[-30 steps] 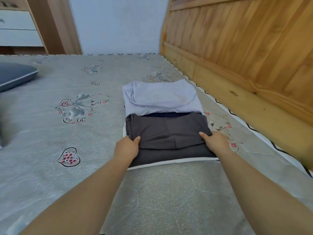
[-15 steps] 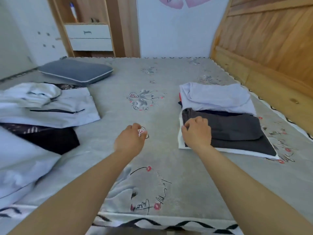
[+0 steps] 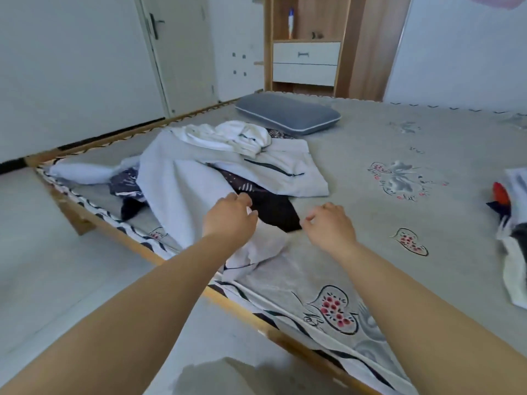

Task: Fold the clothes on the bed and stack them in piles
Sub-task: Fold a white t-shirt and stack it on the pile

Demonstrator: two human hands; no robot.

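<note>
Clothes heaped beneath left hand; right hand beside.

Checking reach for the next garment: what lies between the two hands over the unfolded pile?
In the head view, a black garment lies between the left hand and the right hand, with a pale grey garment under the left hand.

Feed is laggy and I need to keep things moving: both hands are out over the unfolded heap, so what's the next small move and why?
Probably lower the left hand and grip the light grey garment directly beneath it. It lies on top of the black garment, so it should lift free first. The right hand hovers with loosely curled fingers, holding nothing, ready to take another edge.
</note>
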